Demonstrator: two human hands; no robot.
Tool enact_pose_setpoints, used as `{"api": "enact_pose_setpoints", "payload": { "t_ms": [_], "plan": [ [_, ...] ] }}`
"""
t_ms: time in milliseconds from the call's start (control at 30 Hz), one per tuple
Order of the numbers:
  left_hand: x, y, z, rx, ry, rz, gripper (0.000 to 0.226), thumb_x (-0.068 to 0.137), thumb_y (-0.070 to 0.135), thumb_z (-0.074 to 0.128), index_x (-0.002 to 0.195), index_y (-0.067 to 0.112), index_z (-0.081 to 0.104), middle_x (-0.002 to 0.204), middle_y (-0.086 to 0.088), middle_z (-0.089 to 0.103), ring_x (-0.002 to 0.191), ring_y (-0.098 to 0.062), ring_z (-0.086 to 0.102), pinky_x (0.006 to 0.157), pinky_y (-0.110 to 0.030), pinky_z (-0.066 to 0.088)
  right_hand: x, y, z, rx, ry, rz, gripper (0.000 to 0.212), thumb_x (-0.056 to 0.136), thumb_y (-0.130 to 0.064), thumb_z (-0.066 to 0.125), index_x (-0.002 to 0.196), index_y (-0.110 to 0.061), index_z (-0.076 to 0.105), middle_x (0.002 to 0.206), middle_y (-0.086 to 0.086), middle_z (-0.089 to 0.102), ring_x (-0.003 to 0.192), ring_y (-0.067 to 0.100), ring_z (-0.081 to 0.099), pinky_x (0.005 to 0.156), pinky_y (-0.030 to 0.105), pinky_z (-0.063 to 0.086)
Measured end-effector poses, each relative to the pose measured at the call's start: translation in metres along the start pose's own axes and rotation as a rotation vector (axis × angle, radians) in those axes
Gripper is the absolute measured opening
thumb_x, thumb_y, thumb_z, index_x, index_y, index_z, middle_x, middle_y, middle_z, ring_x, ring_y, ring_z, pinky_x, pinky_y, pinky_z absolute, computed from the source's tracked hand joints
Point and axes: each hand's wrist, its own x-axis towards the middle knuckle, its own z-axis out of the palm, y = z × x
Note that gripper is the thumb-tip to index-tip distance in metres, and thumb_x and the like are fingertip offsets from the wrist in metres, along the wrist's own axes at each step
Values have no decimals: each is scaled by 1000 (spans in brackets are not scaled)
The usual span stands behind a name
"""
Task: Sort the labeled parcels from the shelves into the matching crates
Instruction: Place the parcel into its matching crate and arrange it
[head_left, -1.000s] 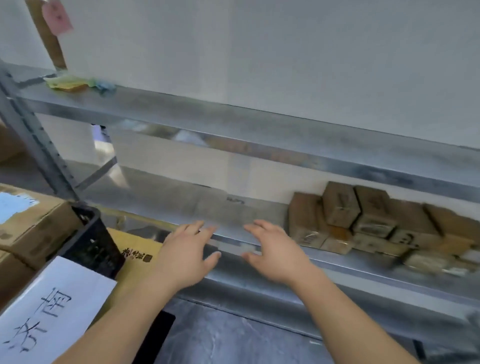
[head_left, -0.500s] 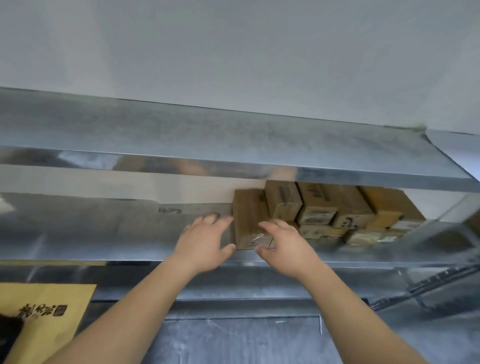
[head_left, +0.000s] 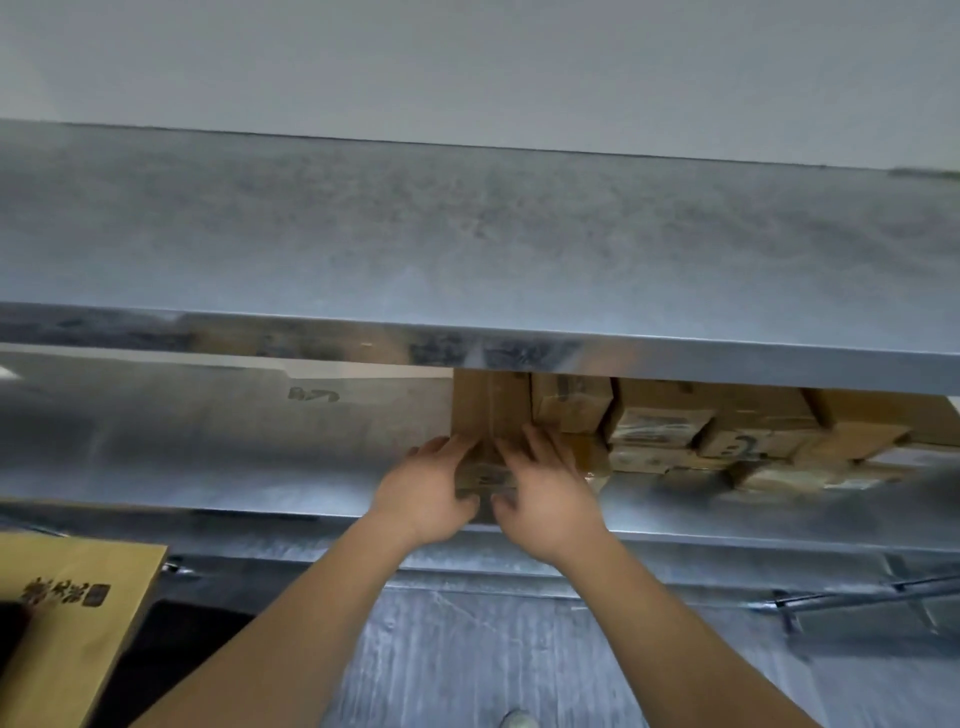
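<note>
Both hands have closed in on the leftmost parcel (head_left: 488, 415): pick step.
Left hand (head_left: 426, 493) and right hand (head_left: 545, 493) grip its near end between them; next, draw it off the shelf (head_left: 208, 467), read label.

Two bare forearms rise from below the lower galvanised steel shelf (head_left: 208, 467); no sleeve, watch or glove covers either. The left hand (head_left: 423, 493) and right hand (head_left: 550, 499) are bare too, without rings, with short nails. Below the shelf, a pale shoe toe (head_left: 517, 719) shows.

A steel shelf (head_left: 208, 457) carries brown cardboard parcels (head_left: 660, 431) — clustered at its right side.
</note>
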Motion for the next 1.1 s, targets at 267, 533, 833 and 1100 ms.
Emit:
{"api": "enact_pose_setpoints", "payload": {
  "t_ms": [267,533,833,1100],
  "plan": [
    [-34,-6,19,-166,245,-131,25,91,55,51,99,32,56,87,1,58,86,-24,59,70,-35,48,-12,-16,12,171,80,-99,25,98,-33,57,116,-21,68,130,6,50,111,27,56,100,34,43],
    [-61,-17,-2,-440,100,-244,141,48,34,96,145,62,-3,115,10,60,100,-9,65,75,-28,56,0,-16,8,465,-190,3,148,60,-40,93,150,-53,-24,144,7,47,116,27,62,99,37,53],
    [-122,-17,0,-521,187,-271,133,63,54,91,155,52,-5,97,22,72,90,7,66,76,-11,50,-22,-20,23,555,-258,-114,134,71,-62,83,152,-51,-23,143,-5,59,121,16,61,98,31,50],
    [-206,-22,-16,-452,340,-331,82,62,70,79,128,52,33,76,5,70,67,-9,67,65,-34,55,-58,-66,14,587,-287,-311,60,78,-67,73,124,-51,37,87,-5,70,76,13,68,73,39,59]
  ]
}}
